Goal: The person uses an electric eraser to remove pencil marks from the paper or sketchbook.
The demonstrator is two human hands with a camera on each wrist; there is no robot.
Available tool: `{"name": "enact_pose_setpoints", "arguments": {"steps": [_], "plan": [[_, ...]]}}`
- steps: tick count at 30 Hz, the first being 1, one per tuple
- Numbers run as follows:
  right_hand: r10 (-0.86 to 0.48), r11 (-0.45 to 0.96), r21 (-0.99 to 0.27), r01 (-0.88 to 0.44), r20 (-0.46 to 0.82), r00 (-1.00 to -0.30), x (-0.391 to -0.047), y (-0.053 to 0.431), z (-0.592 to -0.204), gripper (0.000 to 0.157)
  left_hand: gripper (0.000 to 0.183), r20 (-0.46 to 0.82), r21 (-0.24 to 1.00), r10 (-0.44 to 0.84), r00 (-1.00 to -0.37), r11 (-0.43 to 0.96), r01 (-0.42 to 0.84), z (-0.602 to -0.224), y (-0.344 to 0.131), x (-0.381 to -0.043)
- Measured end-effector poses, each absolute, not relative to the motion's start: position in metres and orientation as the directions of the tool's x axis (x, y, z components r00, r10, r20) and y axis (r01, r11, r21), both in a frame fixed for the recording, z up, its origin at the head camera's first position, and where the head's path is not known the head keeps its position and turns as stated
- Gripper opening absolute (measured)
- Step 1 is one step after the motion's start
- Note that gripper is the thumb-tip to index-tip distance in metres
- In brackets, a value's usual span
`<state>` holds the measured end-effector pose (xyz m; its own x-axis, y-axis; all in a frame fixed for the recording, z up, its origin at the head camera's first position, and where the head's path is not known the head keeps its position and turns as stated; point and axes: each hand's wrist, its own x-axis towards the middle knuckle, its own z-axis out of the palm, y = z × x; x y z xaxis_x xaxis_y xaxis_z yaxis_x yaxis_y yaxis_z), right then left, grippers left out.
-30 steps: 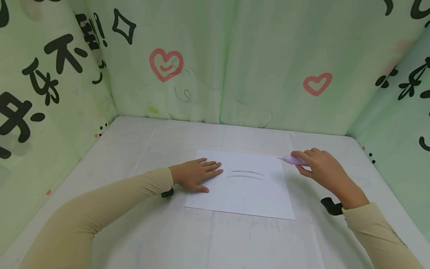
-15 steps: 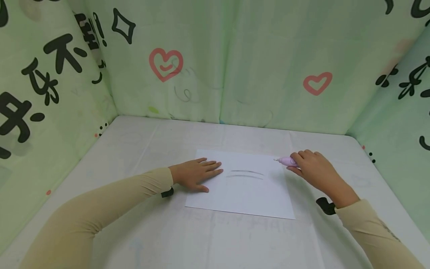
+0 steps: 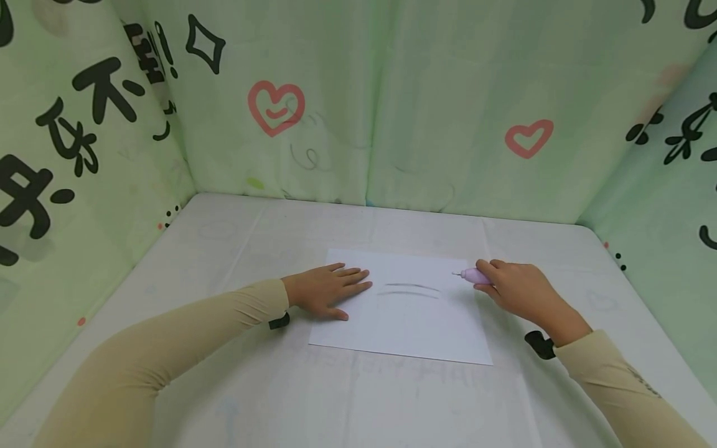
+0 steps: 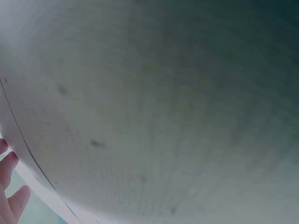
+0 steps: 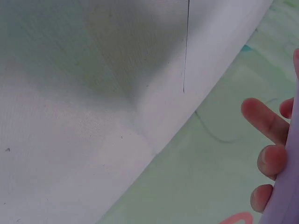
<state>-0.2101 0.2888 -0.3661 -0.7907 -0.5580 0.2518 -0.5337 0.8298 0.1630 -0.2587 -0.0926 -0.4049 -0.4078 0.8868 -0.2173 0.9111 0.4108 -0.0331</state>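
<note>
A white sheet of paper (image 3: 409, 333) lies on the table, bearing two thin, slightly curved grey lines (image 3: 411, 286) near its middle. Spread flat, my left hand (image 3: 327, 291) rests on the sheet's left part; its fingertips show at the lower left edge of the left wrist view. My right hand (image 3: 526, 295) grips a lilac pen-shaped tool (image 3: 476, 276) with a thin metal tip. That tip points left, over the sheet's upper right corner area. In the right wrist view several fingers (image 5: 273, 161) curl along the tool's lilac barrel (image 5: 285, 200).
The table has a white cover (image 3: 269, 386). Pale green cloth walls (image 3: 448, 93) with printed hearts and black characters enclose it at the back and both sides. A small black device (image 3: 540, 345) sits under my right wrist, another (image 3: 279, 322) under my left.
My right hand has moved left and slightly nearer with the lilac tool, bringing its tip farther over the sheet. The left hand, the sheet and the grey lines look unchanged.
</note>
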Motion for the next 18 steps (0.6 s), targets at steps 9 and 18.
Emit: {"name": "enact_pose_setpoints", "arguments": {"steps": [9,18], "plan": [[-0.458,0.889,0.102,-0.447,0.122,-0.881,-0.207,0.284,-0.36,0.035,0.073,-0.217,-0.026,0.887,-0.408,0.413,0.91,-0.402,-0.092,-0.257],[-0.38,0.918,-0.148,-0.369,-0.059,-0.923,-0.203,0.283,-0.348,0.033,0.073,-0.223,-0.041,0.883,-0.413,0.415,0.909,-0.403,-0.092,-0.256]]}}
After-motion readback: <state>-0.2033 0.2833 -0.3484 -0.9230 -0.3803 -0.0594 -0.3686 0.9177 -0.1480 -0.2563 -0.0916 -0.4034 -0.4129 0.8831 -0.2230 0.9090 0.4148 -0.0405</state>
